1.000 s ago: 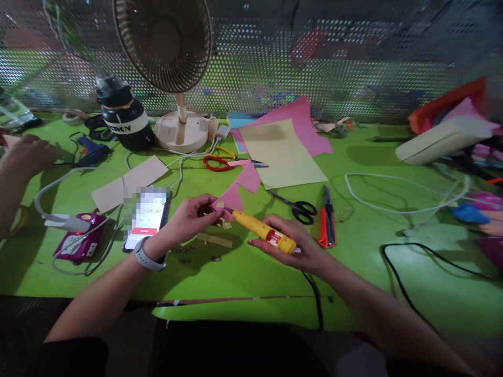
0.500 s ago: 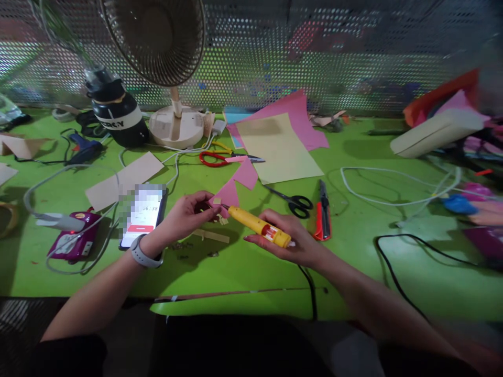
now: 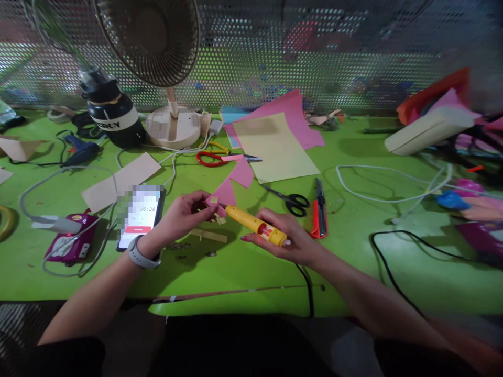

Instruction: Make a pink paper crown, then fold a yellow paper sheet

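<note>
My left hand [image 3: 187, 215], wearing a wristwatch [image 3: 142, 252], is closed in a pinch on a small piece of paper [image 3: 214, 201] whose exact shape is partly hidden by the fingers. Wrapped around a yellow glue gun [image 3: 251, 222] is my right hand [image 3: 286, 235]. The glue gun's thin tip points left and reaches the left fingertips. A whitish stick end shows at its rear, and a black cord [image 3: 308, 293] runs down below the hand. Behind the fingers lies a cut pink paper [image 3: 240, 175]. A pale paper strip [image 3: 210, 235] is just below them.
Red-handled scissors [image 3: 210, 158], black scissors [image 3: 296, 203], a red cutter knife [image 3: 320, 217] and a yellow sheet [image 3: 279, 152] lie beyond my hands. At left are a phone [image 3: 139, 217], a purple power adapter [image 3: 73, 241] and loose cables. A fan [image 3: 173, 128] and black bottle [image 3: 116, 118] stand behind.
The view has shifted slightly, so everything sits a little further left. Both hands keep the same hold, with the glue gun's tip still at the left fingertips.
</note>
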`<state>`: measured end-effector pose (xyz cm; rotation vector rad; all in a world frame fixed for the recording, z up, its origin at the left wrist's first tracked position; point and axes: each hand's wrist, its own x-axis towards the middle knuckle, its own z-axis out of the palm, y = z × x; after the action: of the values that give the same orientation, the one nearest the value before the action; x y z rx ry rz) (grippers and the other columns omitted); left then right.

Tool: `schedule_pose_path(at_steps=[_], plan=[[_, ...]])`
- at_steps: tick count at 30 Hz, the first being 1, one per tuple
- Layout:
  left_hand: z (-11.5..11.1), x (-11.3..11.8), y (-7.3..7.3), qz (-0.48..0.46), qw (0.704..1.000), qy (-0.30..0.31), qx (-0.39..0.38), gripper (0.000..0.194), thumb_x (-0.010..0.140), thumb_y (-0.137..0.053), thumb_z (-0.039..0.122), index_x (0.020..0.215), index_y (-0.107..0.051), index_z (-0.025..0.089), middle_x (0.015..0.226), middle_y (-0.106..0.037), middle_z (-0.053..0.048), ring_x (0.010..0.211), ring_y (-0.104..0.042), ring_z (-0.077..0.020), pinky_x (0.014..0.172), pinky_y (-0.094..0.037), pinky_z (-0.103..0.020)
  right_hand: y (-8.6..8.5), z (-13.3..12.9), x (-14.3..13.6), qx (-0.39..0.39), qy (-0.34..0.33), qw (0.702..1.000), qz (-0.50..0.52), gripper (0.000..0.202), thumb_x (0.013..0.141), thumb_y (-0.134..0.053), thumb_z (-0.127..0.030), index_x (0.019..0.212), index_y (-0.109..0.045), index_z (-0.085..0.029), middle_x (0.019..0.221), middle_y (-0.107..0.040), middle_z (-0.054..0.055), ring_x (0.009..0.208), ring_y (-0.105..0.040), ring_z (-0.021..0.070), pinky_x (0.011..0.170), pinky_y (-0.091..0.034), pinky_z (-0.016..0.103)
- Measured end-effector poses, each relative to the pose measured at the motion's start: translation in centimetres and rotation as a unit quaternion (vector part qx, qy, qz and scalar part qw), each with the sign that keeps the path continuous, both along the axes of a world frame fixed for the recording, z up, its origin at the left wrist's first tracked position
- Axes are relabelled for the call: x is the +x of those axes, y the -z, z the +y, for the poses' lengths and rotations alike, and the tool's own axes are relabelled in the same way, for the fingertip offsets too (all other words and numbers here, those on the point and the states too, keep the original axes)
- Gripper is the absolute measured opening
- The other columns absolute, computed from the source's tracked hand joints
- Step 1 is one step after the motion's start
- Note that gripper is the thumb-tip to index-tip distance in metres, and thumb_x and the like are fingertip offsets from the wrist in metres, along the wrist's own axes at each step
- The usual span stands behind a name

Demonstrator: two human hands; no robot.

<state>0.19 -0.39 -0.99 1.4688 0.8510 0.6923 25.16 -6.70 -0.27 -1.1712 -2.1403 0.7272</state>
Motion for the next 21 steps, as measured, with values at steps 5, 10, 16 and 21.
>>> schedule_pose_path(at_steps=[5, 10, 16, 21], plan=[[-0.05, 0.09, -0.20, -0.005, 1.000, -0.004, 0.002, 0.027, 0.087, -0.070, 0.037, 0.097, -0.068, 0.012, 0.094, -0.074, -0.009, 0.075, -0.067, -0.0117, 0.073, -0.056, -0.025, 0.01, -0.03, 0.08, -0.006, 0.001, 1.000, -0.008, 0.031, 0.091, -0.064, -0.046, 0.080, -0.047, -0.022, 0.062, -0.048, -0.005, 0.049, -0.042, 0.0092, 0.048, -0.030, 0.023], [-0.04, 0.09, -0.08, -0.010, 1.000, 0.004, -0.008, 0.026, 0.087, -0.070, 0.036, 0.097, -0.069, 0.012, 0.094, -0.073, -0.009, 0.076, -0.067, -0.0115, 0.074, -0.056, -0.024, -0.09, -0.06, 0.02, -0.009, 0.001, 1.000, -0.010, 0.033, 0.090, -0.064, -0.047, 0.079, -0.046, -0.022, 0.061, -0.048, -0.005, 0.049, -0.043, 0.0093, 0.048, -0.030, 0.023], [0.01, 0.02, 0.06, -0.017, 1.000, -0.003, -0.007, 0.027, 0.086, -0.071, 0.036, 0.098, -0.068, 0.012, 0.094, -0.074, -0.008, 0.077, -0.068, -0.0117, 0.074, -0.056, -0.024, -0.10, -0.01, 0.10, -0.006, -0.002, 1.000, -0.008, 0.032, 0.091, -0.063, -0.046, 0.079, -0.046, -0.022, 0.061, -0.048, -0.005, 0.048, -0.041, 0.0089, 0.047, -0.029, 0.023], [0.02, 0.02, 0.09, -0.005, 1.000, 0.003, -0.004, 0.026, 0.088, -0.069, 0.036, 0.098, -0.069, 0.013, 0.095, -0.074, -0.009, 0.076, -0.068, -0.0113, 0.074, -0.056, -0.023, -0.02, -0.01, 0.12, -0.004, 0.004, 1.000, -0.012, 0.034, 0.090, -0.063, -0.049, 0.079, -0.046, -0.022, 0.061, -0.049, -0.005, 0.049, -0.042, 0.0091, 0.048, -0.030, 0.023]])
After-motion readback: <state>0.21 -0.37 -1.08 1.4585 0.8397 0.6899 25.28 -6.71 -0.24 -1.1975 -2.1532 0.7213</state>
